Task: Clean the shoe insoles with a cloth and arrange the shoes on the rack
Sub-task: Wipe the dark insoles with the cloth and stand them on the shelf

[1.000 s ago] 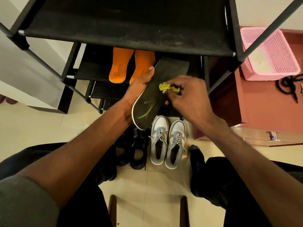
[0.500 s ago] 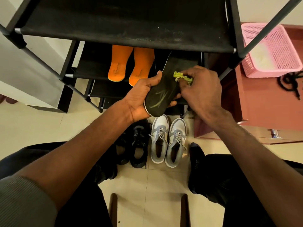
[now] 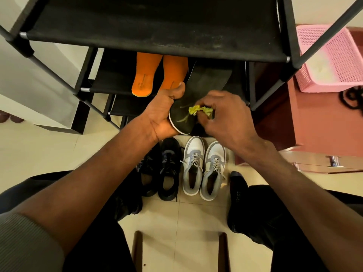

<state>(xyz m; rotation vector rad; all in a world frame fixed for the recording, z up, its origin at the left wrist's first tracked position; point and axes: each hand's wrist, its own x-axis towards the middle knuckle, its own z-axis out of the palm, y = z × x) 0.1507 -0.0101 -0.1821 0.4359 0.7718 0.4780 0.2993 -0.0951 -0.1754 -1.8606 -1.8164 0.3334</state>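
Observation:
My left hand (image 3: 161, 116) grips the heel end of a black insole (image 3: 204, 85) with a white rim, its toe end reaching under the black shoe rack (image 3: 157, 36). My right hand (image 3: 222, 114) pinches a small yellow-green cloth (image 3: 198, 110) and presses it on the insole near the heel. Two orange insoles (image 3: 155, 75) lie side by side on a lower shelf, left of the black one. On the floor below my hands stand a pair of black shoes (image 3: 165, 169) and a pair of white and grey sneakers (image 3: 204, 167).
A pink perforated basket (image 3: 334, 61) sits on a reddish-brown surface (image 3: 322, 124) to the right of the rack. A black cord (image 3: 353, 99) lies beside it. My knees and a socked foot (image 3: 238, 185) frame the tiled floor, with two wooden legs (image 3: 137, 252) near the bottom edge.
The cloth in my right hand has slid down the insole from the middle toward the heel. My left hand's grip has stayed at the heel end.

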